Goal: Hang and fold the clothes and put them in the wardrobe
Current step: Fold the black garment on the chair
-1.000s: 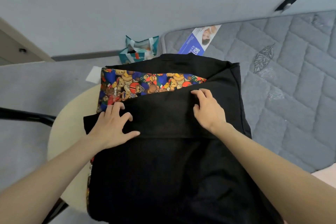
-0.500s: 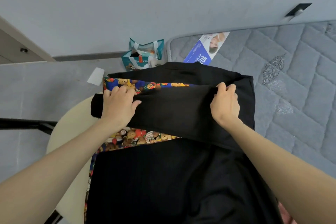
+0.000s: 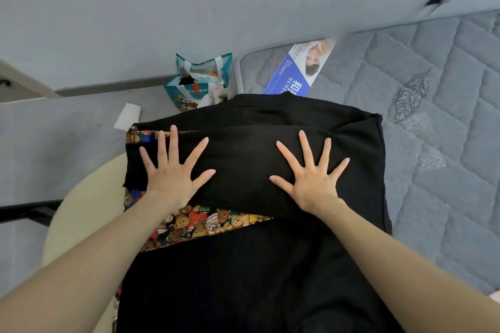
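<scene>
A black garment (image 3: 243,149) lies folded over on itself in front of me, partly on a round cream stool (image 3: 81,213) and partly on the grey quilted mattress (image 3: 433,121). A strip of its teddy-bear print fabric (image 3: 205,224) shows below the fold and at the far left corner. My left hand (image 3: 173,173) and my right hand (image 3: 311,176) both press flat on the folded-over part, fingers spread wide and straight. Neither hand holds anything. The near part of the black cloth runs down out of view.
A teal paper bag (image 3: 200,78) stands on the floor by the mattress corner. A blue and white leaflet (image 3: 297,70) lies on the mattress beyond the garment. A white slip of paper (image 3: 127,116) is on the grey floor. A black bar (image 3: 24,211) crosses at left.
The hands carried the near edge of the black cloth away from me and laid it over the far part. They let go and now press flat with spread fingers.
</scene>
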`<state>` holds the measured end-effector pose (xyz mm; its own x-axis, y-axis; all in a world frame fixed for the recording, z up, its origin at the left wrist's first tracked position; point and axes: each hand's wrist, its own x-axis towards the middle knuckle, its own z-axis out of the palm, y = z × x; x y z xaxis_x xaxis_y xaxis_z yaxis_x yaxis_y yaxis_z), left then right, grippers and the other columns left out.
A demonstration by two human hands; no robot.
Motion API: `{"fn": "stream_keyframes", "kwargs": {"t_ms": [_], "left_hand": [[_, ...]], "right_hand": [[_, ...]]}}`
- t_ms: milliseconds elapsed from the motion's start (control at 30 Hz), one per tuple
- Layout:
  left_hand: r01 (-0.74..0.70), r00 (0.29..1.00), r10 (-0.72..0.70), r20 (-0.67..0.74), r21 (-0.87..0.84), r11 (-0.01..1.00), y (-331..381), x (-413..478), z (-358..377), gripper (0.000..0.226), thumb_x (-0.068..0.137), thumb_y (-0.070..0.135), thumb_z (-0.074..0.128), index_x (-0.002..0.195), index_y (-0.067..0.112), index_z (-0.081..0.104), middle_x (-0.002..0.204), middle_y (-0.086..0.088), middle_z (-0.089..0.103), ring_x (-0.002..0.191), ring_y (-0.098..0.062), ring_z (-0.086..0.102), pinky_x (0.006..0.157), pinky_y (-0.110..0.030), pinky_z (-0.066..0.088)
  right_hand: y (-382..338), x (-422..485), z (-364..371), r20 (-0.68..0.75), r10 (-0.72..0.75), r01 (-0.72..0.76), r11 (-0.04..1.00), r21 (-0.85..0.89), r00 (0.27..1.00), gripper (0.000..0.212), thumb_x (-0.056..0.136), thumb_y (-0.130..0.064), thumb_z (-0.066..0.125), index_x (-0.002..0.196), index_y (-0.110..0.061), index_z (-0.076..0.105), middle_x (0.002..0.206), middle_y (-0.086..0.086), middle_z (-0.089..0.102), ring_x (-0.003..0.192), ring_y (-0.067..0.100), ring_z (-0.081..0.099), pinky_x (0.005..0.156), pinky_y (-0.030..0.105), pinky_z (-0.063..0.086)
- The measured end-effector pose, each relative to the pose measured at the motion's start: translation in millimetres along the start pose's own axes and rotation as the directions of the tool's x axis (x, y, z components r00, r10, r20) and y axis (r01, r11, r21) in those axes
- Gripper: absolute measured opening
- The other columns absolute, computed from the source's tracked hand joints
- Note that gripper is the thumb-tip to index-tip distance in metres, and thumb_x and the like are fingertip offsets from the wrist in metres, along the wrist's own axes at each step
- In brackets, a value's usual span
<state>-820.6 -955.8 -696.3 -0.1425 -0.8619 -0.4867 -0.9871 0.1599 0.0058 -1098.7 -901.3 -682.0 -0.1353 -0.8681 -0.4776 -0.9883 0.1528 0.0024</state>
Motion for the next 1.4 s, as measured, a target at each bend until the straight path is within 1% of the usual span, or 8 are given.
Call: {"fn": "stream_keyframes", "kwargs": {"t_ms": [233, 333, 467, 633, 700, 833, 1000, 1400], "left_hand": [[-0.01, 0.998, 0.0, -0.065, -0.151, 0.988, 11, 33, -42, 0.082, 0.079, 0.072, 0.007, 0.149, 0.035, -0.015, 0.158, -0.017, -0.009, 0.144, -0.04, -0.008, 0.111, -0.061, -0.007], [0.053, 0.986, -0.015, 0.166, -0.224, 0.973, 15, 65, -56, 0.098, 0.081, 0.075, 0.036, 0.15, 0.029, -0.016, 0.158, -0.018, -0.009, 0.144, -0.039, -0.012, 0.113, -0.059, -0.004], [0.054, 0.962, -0.011, 0.272, -0.152, 0.987, 18, 89, -54, 0.113, 0.074, 0.072, 0.057, 0.151, 0.024, -0.011, 0.158, -0.018, 0.008, 0.146, -0.037, 0.002, 0.113, -0.06, 0.0], [-0.057, 0.996, 0.048, -0.075, -0.129, 0.99, 21, 80, -53, 0.087, 0.067, 0.069, 0.066, 0.125, 0.008, 0.044, 0.118, -0.014, 0.055, 0.11, -0.03, 0.053, 0.093, -0.04, 0.042], [-0.119, 0.97, 0.098, -0.223, -0.084, 0.989, 26, 63, -52, 0.065, 0.074, 0.062, 0.065, 0.107, 0.01, 0.049, 0.099, -0.008, 0.061, 0.093, -0.027, 0.059, 0.082, -0.036, 0.042], [-0.175, 0.921, 0.139, -0.363, -0.067, 0.982, 32, 31, -55, 0.039, 0.09, 0.038, 0.061, 0.114, 0.009, 0.051, 0.101, -0.008, 0.063, 0.096, -0.027, 0.06, 0.084, -0.037, 0.042], [-0.169, 0.87, 0.053, -0.491, -0.195, 0.966, 24, 10, -71, 0.029, 0.088, 0.023, 0.066, 0.11, 0.007, 0.056, 0.097, -0.01, 0.062, 0.095, -0.03, 0.058, 0.086, -0.042, 0.042], [-0.095, 0.654, -0.048, -0.755, -0.145, 0.985, 22, -6, -158, 0.028, 0.088, 0.005, 0.06, 0.114, 0.002, 0.05, 0.105, -0.019, 0.051, 0.097, -0.037, 0.048, 0.086, -0.045, 0.037]], "right_hand": [[16, 29, -53, -0.213, 0.124, -0.063, 0.96, 0.271, 0.969, 0.058, 0.096, -0.041, 0.047, 0.148, -0.033, 0.024, 0.157, 0.002, 0.018, 0.137, 0.032, 0.023, 0.103, 0.055, 0.03], [20, 64, -80, 0.059, 0.14, -0.151, 0.877, 0.455, 0.988, 0.095, 0.083, -0.023, 0.072, 0.152, -0.032, 0.008, 0.161, 0.003, 0.0, 0.141, 0.039, 0.014, 0.111, 0.051, 0.024], [16, 88, -87, 0.229, 0.236, -0.309, 0.872, 0.378, 0.944, 0.119, 0.068, -0.022, 0.086, 0.152, -0.032, 0.002, 0.159, 0.005, -0.002, 0.141, 0.043, 0.007, 0.111, 0.052, 0.024], [9, 87, -74, 0.113, 0.336, -0.351, 0.834, 0.427, 0.935, 0.086, 0.061, -0.02, 0.09, 0.129, -0.013, 0.038, 0.134, 0.013, 0.032, 0.125, 0.036, 0.03, 0.085, 0.041, 0.04], [6, 79, -71, 0.069, 0.316, -0.32, 0.881, 0.348, 0.946, 0.067, 0.068, -0.026, 0.085, 0.12, -0.008, 0.047, 0.128, 0.012, 0.042, 0.121, 0.035, 0.037, 0.078, 0.038, 0.038], [5, 45, -65, -0.118, 0.183, -0.163, 0.973, 0.166, 0.976, 0.035, 0.085, -0.029, 0.064, 0.111, -0.008, 0.052, 0.117, 0.009, 0.052, 0.109, 0.034, 0.046, 0.068, 0.035, 0.035], [9, 22, -79, -0.348, 0.158, -0.06, 0.959, 0.276, 0.924, 0.015, 0.082, -0.013, 0.057, 0.093, -0.008, 0.048, 0.105, 0.012, 0.052, 0.097, 0.036, 0.05, 0.062, 0.035, 0.03], [-3, 8, -181, -0.62, 0.141, 0.181, 0.886, 0.426, 0.772, 0.03, 0.07, 0.009, 0.041, 0.086, -0.016, 0.038, 0.091, 0.004, 0.038, 0.071, 0.025, 0.031, 0.058, 0.03, 0.01]]}}
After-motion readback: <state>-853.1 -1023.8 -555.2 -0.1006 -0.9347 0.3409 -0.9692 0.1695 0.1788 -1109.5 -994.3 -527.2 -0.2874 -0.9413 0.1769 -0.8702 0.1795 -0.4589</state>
